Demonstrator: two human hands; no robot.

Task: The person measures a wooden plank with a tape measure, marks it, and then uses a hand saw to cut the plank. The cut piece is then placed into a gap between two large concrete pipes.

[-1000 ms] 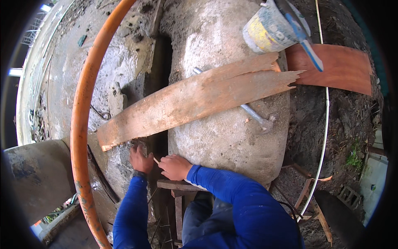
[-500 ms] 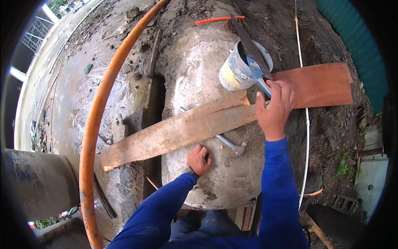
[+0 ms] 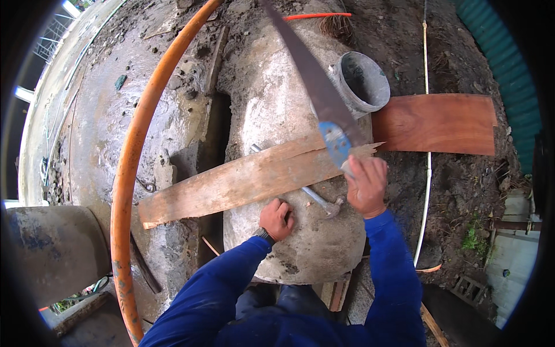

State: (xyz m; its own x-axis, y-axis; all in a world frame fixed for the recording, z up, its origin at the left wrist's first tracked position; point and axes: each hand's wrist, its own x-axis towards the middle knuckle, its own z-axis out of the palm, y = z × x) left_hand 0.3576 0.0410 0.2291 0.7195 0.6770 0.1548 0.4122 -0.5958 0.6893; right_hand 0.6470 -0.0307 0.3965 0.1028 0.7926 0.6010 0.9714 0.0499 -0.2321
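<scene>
My right hand [image 3: 368, 185] is closed around the handle of a handsaw [image 3: 321, 87]. The dark blade slants up and away to the left, with a blue section near the grip. Under the saw lies a worn, split plank [image 3: 243, 179] with a jagged right end. My left hand [image 3: 277, 220] rests curled on the concrete surface [image 3: 306, 254], just nearer than the plank, with nothing visible in it. A hammer [image 3: 330, 207] lies partly hidden beneath the plank, its head near my right hand. Behind the saw blade stands a grey bucket [image 3: 378, 103], partly covered.
A smooth reddish board [image 3: 439, 124] lies at the right, across a thin white pipe [image 3: 426, 191]. A thick orange pipe [image 3: 130, 168] curves along the left, beside a dark gap. Green corrugated sheeting [image 3: 503, 75] borders the far right. An orange-red rod [image 3: 318, 15] lies at the back.
My right hand has gripped the saw and lifted it off the bucket, drawing it left and nearer. My left hand has stayed almost in place.
</scene>
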